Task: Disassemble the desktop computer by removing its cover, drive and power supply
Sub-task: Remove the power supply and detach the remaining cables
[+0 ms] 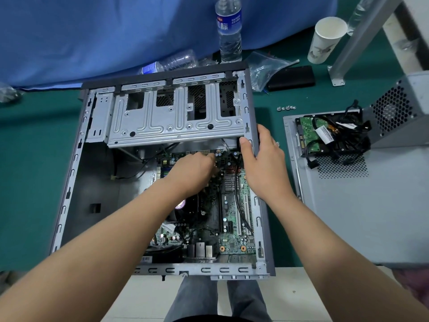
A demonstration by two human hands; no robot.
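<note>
The open computer case (69, 182) lies on its side on the green worktop (27, 159) in front of me, its cover already off. My right hand (262, 163) grips the case's right wall, thumb inside the rim and the other fingers wrapped around the outside, just below the metal drive cage (171, 117) that spans the top of the chassis. My left hand (192, 169) reaches down into the case over the motherboard (232, 231); its fingers are curled toward the board near the upper edge, but they are turned away from me and I cannot tell whether they hold anything. A black cable (236, 194) runs down the board beside the expansion slots.

To the right of the case the grey cover panel (362, 217) lies flat on the worktop. On its far end sits the hard drive (310, 133), circuit board up, with a tangle of black cables (346, 138) leading to the power supply (399, 112) just beside it. A few small screws (286, 108) lie between the case and the panel. Farther back stand a water bottle (228, 29) and a paper cup (325, 39), near a blue cloth (92, 36).
</note>
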